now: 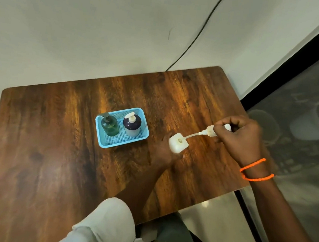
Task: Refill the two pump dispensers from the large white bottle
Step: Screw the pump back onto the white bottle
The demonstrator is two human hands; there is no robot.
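The large white bottle [178, 144] stands upright on the wooden table [55, 150], its round mouth uncovered. My left hand [161, 152] grips its body from the left and below. My right hand [240, 139] holds the white pump head [211, 130] to the right of the bottle, with its thin tube slanting down towards the mouth. A green pump dispenser [109, 125] and a dark blue pump dispenser [131, 125] with a white pump stand side by side in a light blue basket [144, 135] left of the bottle.
The table's right edge runs just under my right wrist, with floor beyond it. A black cable [192, 40] hangs down the wall behind the table. My light trouser knee [107, 224] shows at the near edge.
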